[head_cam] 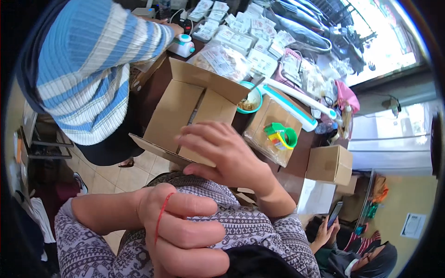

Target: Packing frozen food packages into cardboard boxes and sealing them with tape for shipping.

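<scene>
Close to the camera, my left hand [186, 227] is curled into a loose fist, its palm side hidden. A thin red band [162, 215] runs across the backs of its fingers. Farther out, my right hand [222, 156] is slightly blurred over the near edge of an open cardboard box [174, 111]. Its fingers are spread with nothing seen in them; contact with the box I cannot tell. The box's flaps stand up, and a dark gap shows between the inner panels. Right of it, a green and yellow tape dispenser [282, 136] lies on a taped cardboard box [274, 121].
A turquoise bowl [251, 99] holds food and a spoon. Behind it lie a white and teal bar-shaped device [290, 107] and many printed packets [260, 62]. A person in a striped top [90, 62] works at left. Another person [365, 260] holds a phone at lower right.
</scene>
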A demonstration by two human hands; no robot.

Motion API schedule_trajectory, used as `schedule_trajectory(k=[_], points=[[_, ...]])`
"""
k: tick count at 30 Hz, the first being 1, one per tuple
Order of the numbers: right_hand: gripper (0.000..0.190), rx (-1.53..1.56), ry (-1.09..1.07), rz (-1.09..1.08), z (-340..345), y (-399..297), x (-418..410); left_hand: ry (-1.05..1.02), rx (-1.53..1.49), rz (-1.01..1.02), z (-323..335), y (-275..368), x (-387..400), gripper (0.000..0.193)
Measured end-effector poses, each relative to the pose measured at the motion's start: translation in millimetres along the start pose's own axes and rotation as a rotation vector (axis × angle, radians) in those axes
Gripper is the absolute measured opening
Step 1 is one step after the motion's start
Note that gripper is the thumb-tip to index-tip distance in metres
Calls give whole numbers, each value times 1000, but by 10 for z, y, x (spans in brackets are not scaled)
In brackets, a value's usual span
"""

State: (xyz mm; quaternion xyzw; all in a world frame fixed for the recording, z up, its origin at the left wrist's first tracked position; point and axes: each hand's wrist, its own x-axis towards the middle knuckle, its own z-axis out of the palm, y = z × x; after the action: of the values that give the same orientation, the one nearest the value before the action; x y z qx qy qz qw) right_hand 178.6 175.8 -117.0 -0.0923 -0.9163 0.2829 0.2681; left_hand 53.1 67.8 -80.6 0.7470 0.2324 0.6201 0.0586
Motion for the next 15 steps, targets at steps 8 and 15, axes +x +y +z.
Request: schedule_trajectory(k=[8, 15], points=[[39, -259, -225, 52, 592, 877, 32, 66, 203, 301, -224, -216, 89, 48], [37, -149, -216, 229, 984, 1061, -132, 17, 349, -35, -593, -813, -697, 59]])
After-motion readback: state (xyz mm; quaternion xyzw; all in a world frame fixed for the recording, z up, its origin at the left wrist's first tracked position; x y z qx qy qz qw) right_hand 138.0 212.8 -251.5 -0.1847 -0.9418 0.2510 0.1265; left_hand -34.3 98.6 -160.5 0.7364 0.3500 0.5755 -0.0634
